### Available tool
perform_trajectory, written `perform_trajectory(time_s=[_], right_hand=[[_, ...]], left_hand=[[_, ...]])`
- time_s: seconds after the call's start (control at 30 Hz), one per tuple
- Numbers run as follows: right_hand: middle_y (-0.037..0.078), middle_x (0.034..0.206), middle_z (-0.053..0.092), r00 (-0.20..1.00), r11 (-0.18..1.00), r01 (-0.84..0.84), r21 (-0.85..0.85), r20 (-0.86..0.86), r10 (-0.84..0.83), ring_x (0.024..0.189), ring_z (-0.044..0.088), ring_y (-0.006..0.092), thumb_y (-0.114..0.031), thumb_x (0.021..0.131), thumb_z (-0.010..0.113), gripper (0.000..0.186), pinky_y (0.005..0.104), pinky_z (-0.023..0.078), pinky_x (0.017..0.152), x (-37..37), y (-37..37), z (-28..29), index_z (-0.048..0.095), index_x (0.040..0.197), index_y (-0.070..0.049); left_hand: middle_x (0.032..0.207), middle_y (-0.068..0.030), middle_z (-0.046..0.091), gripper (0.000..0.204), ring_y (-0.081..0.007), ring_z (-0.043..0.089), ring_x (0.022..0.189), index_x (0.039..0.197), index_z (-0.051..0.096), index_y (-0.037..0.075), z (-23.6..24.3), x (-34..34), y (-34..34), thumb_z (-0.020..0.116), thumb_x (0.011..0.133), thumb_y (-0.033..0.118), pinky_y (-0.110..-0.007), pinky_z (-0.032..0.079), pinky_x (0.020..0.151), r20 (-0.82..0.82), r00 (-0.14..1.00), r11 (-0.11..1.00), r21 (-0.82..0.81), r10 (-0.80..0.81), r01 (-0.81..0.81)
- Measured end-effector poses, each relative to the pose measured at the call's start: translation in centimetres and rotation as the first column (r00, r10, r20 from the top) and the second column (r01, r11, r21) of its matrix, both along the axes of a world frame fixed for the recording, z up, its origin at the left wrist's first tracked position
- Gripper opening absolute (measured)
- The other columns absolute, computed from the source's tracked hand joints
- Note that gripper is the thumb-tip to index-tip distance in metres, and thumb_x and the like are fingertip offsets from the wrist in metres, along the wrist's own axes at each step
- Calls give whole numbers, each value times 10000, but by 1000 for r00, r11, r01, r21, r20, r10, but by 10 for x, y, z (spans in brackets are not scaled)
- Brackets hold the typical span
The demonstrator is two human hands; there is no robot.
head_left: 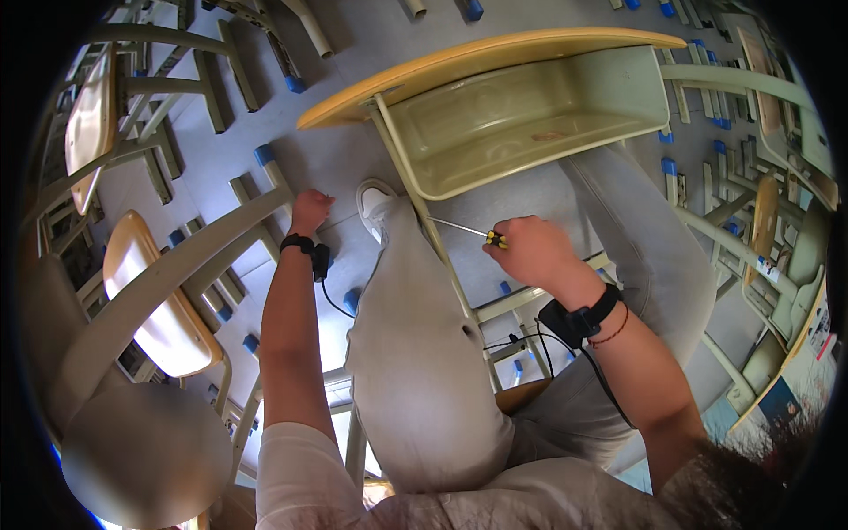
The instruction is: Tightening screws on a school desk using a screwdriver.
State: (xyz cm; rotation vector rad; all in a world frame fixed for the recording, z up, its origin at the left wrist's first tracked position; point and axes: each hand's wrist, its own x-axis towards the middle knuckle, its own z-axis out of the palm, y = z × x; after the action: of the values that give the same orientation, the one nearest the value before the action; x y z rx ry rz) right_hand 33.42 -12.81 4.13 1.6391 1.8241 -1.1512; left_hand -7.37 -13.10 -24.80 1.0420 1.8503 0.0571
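My right hand (535, 253) is closed round the black and yellow handle of a screwdriver (461, 228). Its thin metal shaft points left, with the tip at or close to the pale metal side frame (424, 216) of a school desk. The desk has a yellow wooden top (495, 66) and a pale green open tray (530, 124) beneath it. Out to the left of my leg, my left hand (311, 212) is closed, its fingers curled in. Whatever it may hold is hidden or too small to make out.
A chair (146, 291) with a wooden seat stands at my left, its curved metal bar near my left arm. More desks and chairs with blue-capped feet crowd both sides. My white shoe (375, 205) rests on the grey floor. Black cables hang from both wrists.
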Motion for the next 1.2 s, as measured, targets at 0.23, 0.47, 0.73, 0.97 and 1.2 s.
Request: perform_trajectory(time_s=[0.23,0.47,0.73,0.97,1.2], right_hand=[[164,837,699,1000,999,-3,-52,-26,1,821,675,378,-318,900,640,260,473,544,715,-10,11,0,702,885,-66],[181,772,674,995,1000,10,-11,-98,-11,778,651,408,-396,925,633,369,476,531,680,-27,9,-7,659,849,-36],[225,753,656,941,994,96,-60,-319,-111,760,621,462,-470,966,579,471,496,507,670,-62,1,-15,589,922,-1],[270,953,665,772,891,452,-50,-477,-419,899,630,464,-390,1008,521,428,479,511,768,-83,-12,-39,569,1099,26],[-10,696,516,471,731,583,-354,-585,-660,610,492,110,-383,1054,453,332,288,404,548,-82,-3,-68,553,1015,-69]], left_hand=[[666,-102,695,237,-255,700,641,803,714,47,-56,7,-6,718,846,280,-394,539,667,-118,993,999,-48,7,-13],[1019,-179,708,299,-368,668,991,890,732,75,-71,-17,-14,732,822,366,-442,542,845,-325,879,936,-75,-348,343],[1018,-185,707,408,-352,673,969,1054,677,25,3,-25,5,729,845,371,-406,531,839,-110,983,970,209,150,-124],[1047,-65,699,330,-178,661,987,1162,640,34,192,44,91,655,959,292,-316,508,853,411,899,832,438,152,-341],[1171,-62,675,459,-154,589,1133,1268,626,23,300,105,161,557,1007,393,-289,433,998,383,836,835,529,-393,151]])
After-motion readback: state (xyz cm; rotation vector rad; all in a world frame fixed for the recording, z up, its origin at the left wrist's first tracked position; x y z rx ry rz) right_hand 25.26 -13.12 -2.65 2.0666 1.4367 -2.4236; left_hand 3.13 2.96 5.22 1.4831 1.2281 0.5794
